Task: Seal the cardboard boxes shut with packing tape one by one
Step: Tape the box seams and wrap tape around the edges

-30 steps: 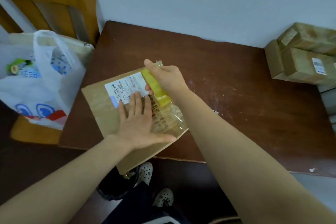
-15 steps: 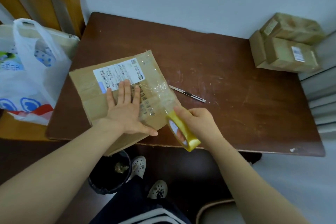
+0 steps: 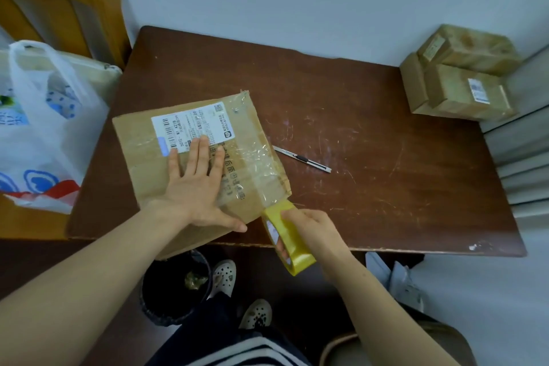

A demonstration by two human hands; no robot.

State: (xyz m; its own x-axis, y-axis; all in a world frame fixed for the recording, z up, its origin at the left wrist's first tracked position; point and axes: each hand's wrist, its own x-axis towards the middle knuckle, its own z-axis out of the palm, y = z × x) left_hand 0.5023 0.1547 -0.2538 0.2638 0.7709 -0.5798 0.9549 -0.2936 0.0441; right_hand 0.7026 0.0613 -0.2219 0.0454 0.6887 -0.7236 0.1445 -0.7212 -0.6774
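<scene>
Open tabletop [image 3: 386, 157] right of the cardboard box [image 3: 139, 142]; knife [image 3: 303, 158] beside it, stacked boxes [image 3: 457, 89] far-right.

Left hand [image 3: 197, 187] lies flat, palm down, fingers straight and close together, thumb splayed wide, pressing on the box [image 3: 142, 154]. Its bare forearm comes in from the lower left. Right hand [image 3: 312, 227] grips the tape roll [image 3: 292, 246], fingers curled round it, knuckles up, just beside the left thumb. Its forearm stretches back to the lower right.

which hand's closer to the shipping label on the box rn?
Left. The left hand lies flat on the box, fingertips touching the shipping label. The right hand grips the tape roll off the box's near corner, apart from it.
</scene>
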